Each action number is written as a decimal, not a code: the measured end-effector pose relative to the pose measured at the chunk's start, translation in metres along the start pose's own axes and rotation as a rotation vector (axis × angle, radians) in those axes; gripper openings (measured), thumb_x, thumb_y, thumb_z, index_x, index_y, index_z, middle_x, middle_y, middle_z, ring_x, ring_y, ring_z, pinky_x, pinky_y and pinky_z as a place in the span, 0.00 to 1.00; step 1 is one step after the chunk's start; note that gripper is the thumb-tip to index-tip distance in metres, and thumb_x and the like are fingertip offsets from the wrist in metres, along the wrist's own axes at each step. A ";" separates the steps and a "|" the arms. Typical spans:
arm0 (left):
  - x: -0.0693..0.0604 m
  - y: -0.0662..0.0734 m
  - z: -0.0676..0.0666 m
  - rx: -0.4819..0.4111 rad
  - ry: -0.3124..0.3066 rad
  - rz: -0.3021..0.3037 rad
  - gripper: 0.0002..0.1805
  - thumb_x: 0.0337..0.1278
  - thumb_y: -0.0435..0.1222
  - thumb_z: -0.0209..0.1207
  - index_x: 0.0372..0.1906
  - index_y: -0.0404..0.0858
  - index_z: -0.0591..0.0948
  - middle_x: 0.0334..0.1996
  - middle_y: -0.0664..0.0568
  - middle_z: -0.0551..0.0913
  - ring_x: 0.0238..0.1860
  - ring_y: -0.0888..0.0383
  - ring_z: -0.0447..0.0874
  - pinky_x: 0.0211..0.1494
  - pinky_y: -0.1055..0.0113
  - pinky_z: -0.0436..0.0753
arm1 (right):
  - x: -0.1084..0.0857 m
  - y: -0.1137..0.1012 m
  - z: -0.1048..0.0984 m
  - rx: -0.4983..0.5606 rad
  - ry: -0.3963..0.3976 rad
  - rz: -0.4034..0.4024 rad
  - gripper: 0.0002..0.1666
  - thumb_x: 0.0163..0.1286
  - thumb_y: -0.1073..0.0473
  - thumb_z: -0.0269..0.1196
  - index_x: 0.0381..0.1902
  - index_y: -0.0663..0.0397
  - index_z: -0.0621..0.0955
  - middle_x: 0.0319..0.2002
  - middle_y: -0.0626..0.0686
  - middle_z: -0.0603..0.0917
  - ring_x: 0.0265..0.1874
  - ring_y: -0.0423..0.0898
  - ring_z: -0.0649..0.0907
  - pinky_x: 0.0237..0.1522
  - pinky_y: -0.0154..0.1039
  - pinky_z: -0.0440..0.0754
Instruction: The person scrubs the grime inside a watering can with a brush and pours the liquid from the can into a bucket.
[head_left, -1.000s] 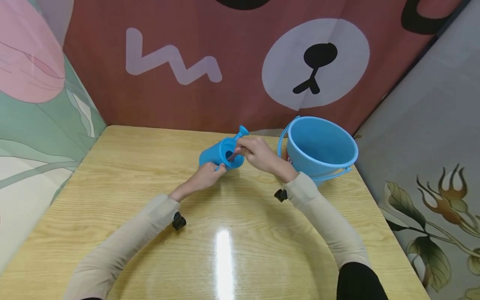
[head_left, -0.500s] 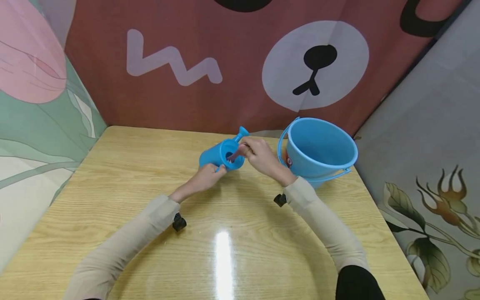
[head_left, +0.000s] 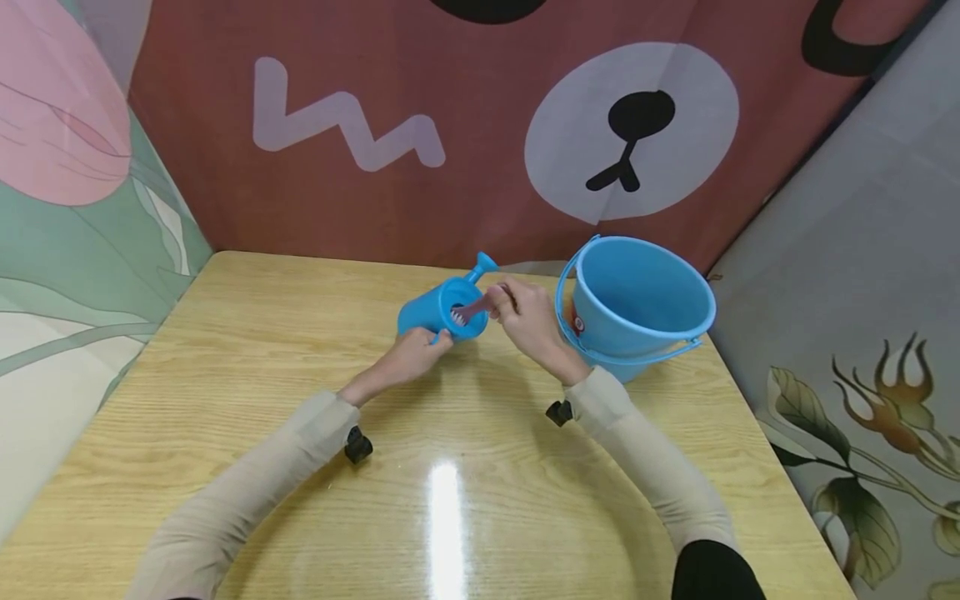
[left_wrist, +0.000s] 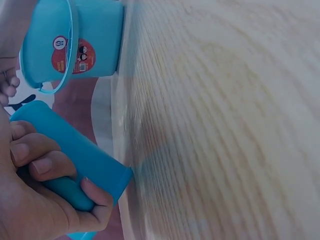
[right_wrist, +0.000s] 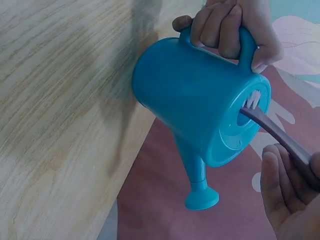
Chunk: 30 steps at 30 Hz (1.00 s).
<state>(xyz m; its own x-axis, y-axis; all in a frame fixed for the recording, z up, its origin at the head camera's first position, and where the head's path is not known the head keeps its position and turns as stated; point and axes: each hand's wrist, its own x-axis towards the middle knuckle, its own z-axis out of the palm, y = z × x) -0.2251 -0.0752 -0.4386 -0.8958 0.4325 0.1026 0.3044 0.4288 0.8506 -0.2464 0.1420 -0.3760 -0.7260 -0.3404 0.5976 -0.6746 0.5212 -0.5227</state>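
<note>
A blue watering can (head_left: 427, 309) is tilted over the table, its opening facing the right hand. My left hand (head_left: 411, 354) grips its handle (right_wrist: 246, 50), fingers curled round it in both wrist views. The can's spout (right_wrist: 195, 172) ends in a flared rose. My right hand (head_left: 528, 323) holds a dull pink-brown brush (right_wrist: 280, 136) with white bristles by its handle. The bristled head (head_left: 460, 317) sits at the can's opening, with the bristles against the edge of the hole in the right wrist view. Whatever is inside the can is hidden.
A large light-blue bucket (head_left: 645, 287) with a hanging handle stands just right of my right hand. A red sticker (left_wrist: 72, 55) marks its side. The wooden table (head_left: 315, 317) meets a printed backdrop (head_left: 360, 208) at its far edge.
The brush has come up and out towards the right, so its bristles now show at the can's opening. My left hand and the can have stayed in place.
</note>
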 end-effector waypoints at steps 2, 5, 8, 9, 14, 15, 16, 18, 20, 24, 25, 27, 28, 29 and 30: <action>0.000 -0.001 0.000 -0.001 0.006 0.007 0.27 0.73 0.43 0.42 0.11 0.44 0.62 0.09 0.60 0.58 0.12 0.62 0.55 0.18 0.69 0.60 | 0.000 0.000 0.001 0.002 0.016 0.004 0.15 0.78 0.60 0.53 0.30 0.59 0.80 0.22 0.55 0.81 0.17 0.42 0.75 0.21 0.39 0.72; 0.002 -0.003 -0.001 0.002 0.018 0.013 0.27 0.73 0.42 0.43 0.11 0.44 0.63 0.09 0.61 0.59 0.12 0.63 0.56 0.17 0.69 0.60 | -0.001 0.000 0.002 -0.011 0.041 0.011 0.17 0.78 0.58 0.53 0.29 0.58 0.80 0.22 0.57 0.82 0.17 0.42 0.75 0.20 0.39 0.71; 0.002 -0.005 -0.001 0.004 0.024 0.007 0.27 0.73 0.43 0.43 0.11 0.44 0.63 0.09 0.61 0.59 0.12 0.64 0.56 0.17 0.69 0.60 | -0.002 -0.002 0.002 -0.031 0.061 0.010 0.18 0.78 0.58 0.54 0.28 0.58 0.80 0.21 0.57 0.82 0.17 0.42 0.76 0.20 0.39 0.71; 0.002 -0.005 -0.001 -0.002 0.023 0.004 0.27 0.73 0.43 0.43 0.11 0.44 0.63 0.09 0.61 0.59 0.12 0.64 0.56 0.17 0.69 0.60 | -0.002 -0.003 0.002 -0.037 0.068 0.006 0.17 0.77 0.59 0.54 0.28 0.58 0.80 0.21 0.57 0.82 0.17 0.42 0.77 0.20 0.39 0.72; 0.001 -0.006 -0.002 -0.037 0.019 -0.003 0.28 0.75 0.44 0.43 0.12 0.44 0.63 0.09 0.60 0.59 0.12 0.63 0.56 0.17 0.69 0.61 | -0.002 -0.008 0.002 -0.069 0.085 -0.022 0.17 0.76 0.59 0.56 0.27 0.57 0.81 0.19 0.52 0.80 0.15 0.42 0.75 0.19 0.40 0.70; 0.001 -0.007 -0.003 -0.039 0.020 -0.003 0.28 0.75 0.44 0.42 0.12 0.44 0.63 0.09 0.60 0.59 0.12 0.63 0.56 0.17 0.69 0.61 | -0.002 -0.009 0.002 -0.075 0.083 -0.027 0.17 0.76 0.58 0.56 0.27 0.57 0.82 0.19 0.51 0.80 0.15 0.41 0.75 0.19 0.40 0.70; 0.001 -0.007 -0.003 -0.038 0.022 -0.005 0.28 0.75 0.44 0.42 0.11 0.44 0.63 0.09 0.60 0.59 0.11 0.63 0.56 0.17 0.69 0.61 | -0.002 -0.010 0.002 -0.081 0.080 -0.030 0.18 0.77 0.58 0.55 0.26 0.57 0.82 0.19 0.49 0.80 0.15 0.41 0.74 0.19 0.40 0.69; 0.001 -0.007 -0.004 -0.037 0.027 -0.005 0.28 0.75 0.44 0.42 0.11 0.44 0.63 0.09 0.60 0.59 0.12 0.63 0.56 0.17 0.69 0.61 | -0.001 -0.011 0.001 -0.083 0.074 -0.031 0.18 0.77 0.58 0.55 0.26 0.58 0.82 0.18 0.49 0.79 0.15 0.40 0.74 0.18 0.39 0.69; 0.001 -0.007 -0.004 -0.035 0.031 -0.004 0.28 0.75 0.44 0.42 0.12 0.44 0.63 0.09 0.60 0.59 0.12 0.63 0.56 0.17 0.69 0.61 | -0.001 -0.013 0.001 -0.079 0.076 -0.024 0.18 0.76 0.59 0.56 0.26 0.58 0.82 0.18 0.48 0.79 0.15 0.40 0.75 0.18 0.39 0.70; 0.002 -0.006 -0.004 -0.043 0.032 -0.005 0.28 0.74 0.43 0.43 0.11 0.44 0.63 0.09 0.60 0.59 0.12 0.62 0.56 0.18 0.69 0.61 | -0.002 -0.015 0.001 -0.061 0.083 -0.002 0.18 0.76 0.59 0.56 0.26 0.58 0.83 0.18 0.50 0.80 0.15 0.41 0.76 0.19 0.39 0.71; 0.002 -0.006 -0.004 -0.046 0.031 -0.008 0.28 0.74 0.43 0.43 0.11 0.44 0.63 0.09 0.59 0.59 0.12 0.62 0.56 0.18 0.69 0.60 | -0.002 -0.015 0.001 -0.056 0.086 0.003 0.18 0.76 0.59 0.56 0.27 0.59 0.83 0.18 0.51 0.81 0.15 0.41 0.77 0.19 0.39 0.72; 0.002 -0.006 -0.004 -0.050 0.030 -0.015 0.28 0.74 0.43 0.43 0.11 0.43 0.63 0.09 0.59 0.59 0.11 0.62 0.56 0.17 0.69 0.60 | -0.002 -0.017 0.002 -0.042 0.086 0.012 0.17 0.76 0.59 0.56 0.29 0.61 0.84 0.18 0.52 0.82 0.16 0.42 0.80 0.20 0.39 0.75; 0.002 -0.006 -0.004 -0.050 0.031 -0.017 0.28 0.74 0.43 0.43 0.11 0.43 0.63 0.09 0.59 0.59 0.11 0.62 0.56 0.17 0.69 0.60 | -0.003 -0.018 0.002 -0.035 0.086 0.015 0.17 0.76 0.59 0.56 0.30 0.62 0.85 0.19 0.52 0.83 0.17 0.43 0.81 0.20 0.39 0.76; 0.002 -0.006 -0.004 -0.053 0.032 -0.020 0.28 0.74 0.43 0.43 0.11 0.43 0.63 0.09 0.58 0.59 0.11 0.62 0.56 0.17 0.69 0.60 | -0.003 -0.018 0.002 -0.030 0.085 0.018 0.17 0.76 0.59 0.56 0.32 0.63 0.85 0.19 0.53 0.83 0.17 0.44 0.82 0.21 0.39 0.78; 0.002 -0.006 -0.004 -0.055 0.031 -0.022 0.28 0.74 0.44 0.43 0.11 0.43 0.63 0.09 0.58 0.59 0.11 0.62 0.56 0.17 0.68 0.60 | -0.003 -0.019 0.002 -0.026 0.086 0.019 0.16 0.76 0.60 0.56 0.33 0.63 0.85 0.19 0.53 0.84 0.18 0.45 0.83 0.21 0.39 0.78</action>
<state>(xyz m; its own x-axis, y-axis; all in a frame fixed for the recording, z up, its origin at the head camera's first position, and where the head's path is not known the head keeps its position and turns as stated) -0.2297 -0.0803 -0.4417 -0.9122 0.3978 0.0987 0.2668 0.3936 0.8797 -0.2315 0.1318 -0.3688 -0.7239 -0.2623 0.6381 -0.6562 0.5473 -0.5195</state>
